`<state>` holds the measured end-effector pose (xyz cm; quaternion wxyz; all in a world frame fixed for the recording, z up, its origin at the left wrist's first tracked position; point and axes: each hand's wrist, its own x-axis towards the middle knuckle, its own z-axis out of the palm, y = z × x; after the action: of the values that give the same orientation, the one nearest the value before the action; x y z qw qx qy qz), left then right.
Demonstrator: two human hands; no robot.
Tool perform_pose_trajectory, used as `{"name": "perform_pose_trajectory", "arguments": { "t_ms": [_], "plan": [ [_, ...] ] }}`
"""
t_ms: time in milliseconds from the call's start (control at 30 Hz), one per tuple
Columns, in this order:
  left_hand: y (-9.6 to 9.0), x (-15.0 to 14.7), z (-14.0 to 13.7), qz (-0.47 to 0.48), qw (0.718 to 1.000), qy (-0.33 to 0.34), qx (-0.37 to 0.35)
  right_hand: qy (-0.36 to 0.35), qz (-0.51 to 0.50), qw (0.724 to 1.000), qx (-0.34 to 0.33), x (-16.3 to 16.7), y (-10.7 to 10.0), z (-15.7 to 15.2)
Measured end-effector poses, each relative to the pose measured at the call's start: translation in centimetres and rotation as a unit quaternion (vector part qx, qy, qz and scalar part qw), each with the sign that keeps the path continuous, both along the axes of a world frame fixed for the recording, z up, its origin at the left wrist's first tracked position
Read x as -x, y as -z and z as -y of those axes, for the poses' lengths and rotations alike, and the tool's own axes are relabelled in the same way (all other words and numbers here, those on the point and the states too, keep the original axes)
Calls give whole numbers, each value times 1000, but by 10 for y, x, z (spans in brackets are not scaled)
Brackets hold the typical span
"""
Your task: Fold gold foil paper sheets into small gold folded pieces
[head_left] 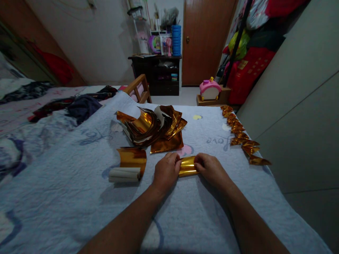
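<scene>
A shiny gold foil paper sheet (187, 166), curled over or folded, lies low on the bed between my two hands. My left hand (166, 171) pinches its left end, and my right hand (211, 167) grips the right end with fingers bent. Beyond them sits a fanned pile of gold foil papers (144, 121), with some pale undersides showing. Left of my left hand are a curled gold sheet (132, 157) and a rolled pale paper (124, 174). Along the right edge runs a row of folded gold foil pieces (237, 130).
A pale blue patterned bedspread (79, 197) covers the surface under my hands. Dark clothes (83, 107) lie at the left. Past the far edge are a wooden chair (140, 88), a dark cabinet (156, 76) and a pink toy case (210, 90). A pale panel (304, 116) rises at right.
</scene>
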<state>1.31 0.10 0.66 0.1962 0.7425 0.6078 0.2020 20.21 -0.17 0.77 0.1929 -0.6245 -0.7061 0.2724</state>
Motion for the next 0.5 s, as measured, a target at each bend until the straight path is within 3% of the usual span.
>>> {"name": "perform_pose_trajectory", "arguments": {
  "t_ms": [267,500],
  "plan": [
    [2,1,0,-49,999,17,-13,5,20,1000,-9,1,3,0],
    [-7,0,-5,-42,999,12,25,4,34,999,0,1,4,-1]
  ]
}}
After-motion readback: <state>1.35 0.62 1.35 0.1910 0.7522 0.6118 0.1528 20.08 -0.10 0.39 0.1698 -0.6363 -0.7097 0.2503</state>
